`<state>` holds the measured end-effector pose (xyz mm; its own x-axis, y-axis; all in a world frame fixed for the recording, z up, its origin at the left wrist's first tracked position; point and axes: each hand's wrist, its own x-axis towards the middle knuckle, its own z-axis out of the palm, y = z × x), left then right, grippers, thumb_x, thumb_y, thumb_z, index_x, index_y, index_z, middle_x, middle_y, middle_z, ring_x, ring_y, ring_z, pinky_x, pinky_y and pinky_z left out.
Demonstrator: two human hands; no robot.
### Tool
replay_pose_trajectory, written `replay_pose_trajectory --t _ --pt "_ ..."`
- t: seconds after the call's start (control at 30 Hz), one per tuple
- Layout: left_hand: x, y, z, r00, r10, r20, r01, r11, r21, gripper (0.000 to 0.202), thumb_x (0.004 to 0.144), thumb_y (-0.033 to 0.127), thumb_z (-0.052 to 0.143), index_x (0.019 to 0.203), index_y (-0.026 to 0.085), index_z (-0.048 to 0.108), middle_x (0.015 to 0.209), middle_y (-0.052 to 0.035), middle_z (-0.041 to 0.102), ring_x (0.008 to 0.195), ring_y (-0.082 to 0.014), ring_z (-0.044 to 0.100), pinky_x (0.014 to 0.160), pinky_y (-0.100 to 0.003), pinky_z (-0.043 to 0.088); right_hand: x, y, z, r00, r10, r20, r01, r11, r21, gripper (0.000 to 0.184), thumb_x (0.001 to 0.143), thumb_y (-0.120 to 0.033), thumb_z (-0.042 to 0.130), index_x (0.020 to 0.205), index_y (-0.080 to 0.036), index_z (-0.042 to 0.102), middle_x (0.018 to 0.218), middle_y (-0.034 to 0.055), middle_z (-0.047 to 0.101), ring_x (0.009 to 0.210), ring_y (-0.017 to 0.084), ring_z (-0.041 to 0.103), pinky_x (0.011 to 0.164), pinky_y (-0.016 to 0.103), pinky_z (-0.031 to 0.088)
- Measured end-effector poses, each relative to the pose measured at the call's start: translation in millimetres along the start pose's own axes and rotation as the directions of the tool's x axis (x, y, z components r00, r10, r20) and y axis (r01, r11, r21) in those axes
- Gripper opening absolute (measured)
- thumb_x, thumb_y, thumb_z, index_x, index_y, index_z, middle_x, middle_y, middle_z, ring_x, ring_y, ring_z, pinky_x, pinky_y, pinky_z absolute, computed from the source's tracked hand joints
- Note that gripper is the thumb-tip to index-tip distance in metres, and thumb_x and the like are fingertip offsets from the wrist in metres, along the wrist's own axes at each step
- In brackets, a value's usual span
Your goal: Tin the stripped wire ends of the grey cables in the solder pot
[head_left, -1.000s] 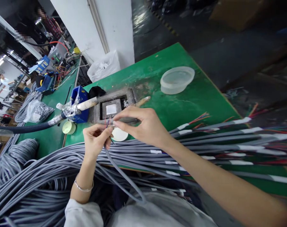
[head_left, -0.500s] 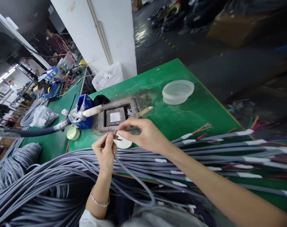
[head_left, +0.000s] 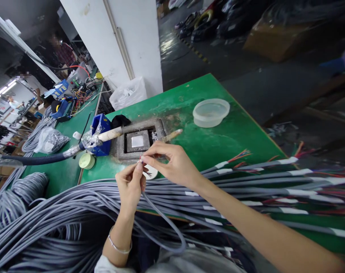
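Observation:
My left hand (head_left: pixel 130 184) is closed around the end of a grey cable (head_left: pixel 164 218), which loops down and back from below the fingers. Thin coloured wires come out of that end; most are covered by my fingers. My right hand (head_left: pixel 172 161) pinches at these wire tips, its fingertips meeting my left thumb. Just behind the hands lies a white round lid or dish (head_left: pixel 153 173), partly hidden. Beyond it stands a solder pot (head_left: pixel 119 146) with a bright square (head_left: pixel 137 141) of metal in its middle.
Many grey cables (head_left: pixel 98 189) run across the table front, their white-taped ends (head_left: pixel 296 192) at right. A clear plastic tub (head_left: pixel 210 113) stands on the green table (head_left: pixel 184 91). A blue bin (head_left: pixel 102 147), extraction hose (head_left: pixel 41 159) and pale green tin (head_left: pixel 87 161) are at left.
My left hand has moved slightly right and up, so its thumb meets my right fingertips. The wire tips, spread and visible before, are now mostly between my fingers.

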<state>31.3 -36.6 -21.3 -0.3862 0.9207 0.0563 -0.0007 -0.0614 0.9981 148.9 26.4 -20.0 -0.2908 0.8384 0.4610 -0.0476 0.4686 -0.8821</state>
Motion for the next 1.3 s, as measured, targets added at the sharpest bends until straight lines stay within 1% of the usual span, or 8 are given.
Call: replay_pose_trajectory --t 0.17,0.3,0.43,0.57,0.7,0.97,1.17,1.3 --pt "1 -4 1.6 0.997 -0.001 -0.073 0.0 1.0 -0.02 0.037 0.064 0.045 0.073 0.082 0.014 0.075 0.059 -0.0037 0.066 0.031 -0.0019 0.038 0.028 -0.016 0.027 -1 2 4 0.997 -0.027 -0.073 0.025 0.999 -0.03 0.016 0.078 -0.019 0.057 0.064 -0.018 0.065 0.062 0.0025 0.065 0.062 0.014 0.056 0.06 0.027 0.044" --pt "-2 0 4.1 0.993 0.022 -0.116 -0.021 1.0 0.012 0.028 0.063 0.039 0.075 0.073 0.013 0.075 0.047 0.0 0.06 0.031 -0.0024 0.038 0.029 -0.016 0.027 -3 3 7 0.995 -0.03 -0.095 0.03 1.0 -0.003 0.014 0.076 -0.019 0.06 0.062 -0.017 0.065 0.061 0.0022 0.063 0.06 0.013 0.054 0.057 0.026 0.043" --pt "-4 4 5.3 0.981 0.033 -0.191 -0.041 0.998 -0.038 0.029 0.06 0.04 0.076 0.06 0.012 0.069 0.047 -0.0005 0.061 0.026 -0.0012 0.034 0.026 -0.015 0.021 -4 1 8 0.997 -0.043 -0.069 0.044 0.999 0.013 0.018 0.077 -0.021 0.06 0.06 -0.017 0.064 0.058 0.0016 0.061 0.058 0.013 0.052 0.057 0.026 0.042" --pt "-4 6 4.2 0.976 0.04 -0.216 -0.056 0.996 -0.073 0.032 0.059 0.041 0.076 0.057 0.011 0.066 0.046 0.0 0.059 0.025 -0.0011 0.034 0.025 -0.014 0.021 -5 -2 8 0.998 -0.058 -0.013 0.058 0.997 0.057 0.016 0.078 -0.021 0.059 0.064 -0.016 0.066 0.06 0.0024 0.063 0.06 0.013 0.053 0.059 0.026 0.044" --pt "-5 6 3.8 0.969 0.057 -0.239 -0.071 0.996 -0.052 0.034 0.058 0.043 0.076 0.056 0.011 0.065 0.044 0.0009 0.057 0.025 -0.0015 0.034 0.024 -0.014 0.021 -4 -3 7 0.999 -0.01 0.032 0.007 0.995 0.101 0.015 0.078 -0.024 0.059 0.07 -0.016 0.069 0.064 0.0037 0.066 0.063 0.014 0.056 0.06 0.027 0.045" --pt "-5 6 4.9 0.967 0.066 -0.247 -0.079 0.996 -0.046 0.035 0.059 0.044 0.075 0.054 0.012 0.063 0.043 0.0014 0.056 0.024 -0.0014 0.034 0.024 -0.013 0.021 -5 -1 8 1.0 0.015 -0.003 -0.014 0.992 0.125 0.015 0.076 -0.025 0.06 0.065 -0.017 0.067 0.061 0.0021 0.065 0.058 0.012 0.055 0.056 0.026 0.044" --pt "-4 9 -0.3 0.973 0.035 -0.228 -0.051 0.997 -0.065 0.032 0.058 0.041 0.076 0.056 0.011 0.064 0.045 0.0015 0.056 0.025 -0.0008 0.034 0.024 -0.013 0.02 -6 -2 6 0.991 -0.134 0.02 0.133 0.99 0.04 0.012 0.078 -0.018 0.058 0.069 -0.017 0.065 0.068 0.003 0.066 0.065 0.013 0.058 0.061 0.027 0.046" --pt "5 12 -10.2 0.992 -0.002 -0.126 0.006 1.0 0.029 0.032 0.056 0.04 0.075 0.053 0.011 0.062 0.04 0.0027 0.052 0.024 -0.0015 0.032 0.024 -0.014 0.018 -1 0 -1 0.992 -0.074 -0.106 0.075 0.997 0.01 0.013 0.079 -0.021 0.056 0.067 -0.017 0.061 0.065 0.0022 0.063 0.061 0.012 0.054 0.057 0.026 0.042"
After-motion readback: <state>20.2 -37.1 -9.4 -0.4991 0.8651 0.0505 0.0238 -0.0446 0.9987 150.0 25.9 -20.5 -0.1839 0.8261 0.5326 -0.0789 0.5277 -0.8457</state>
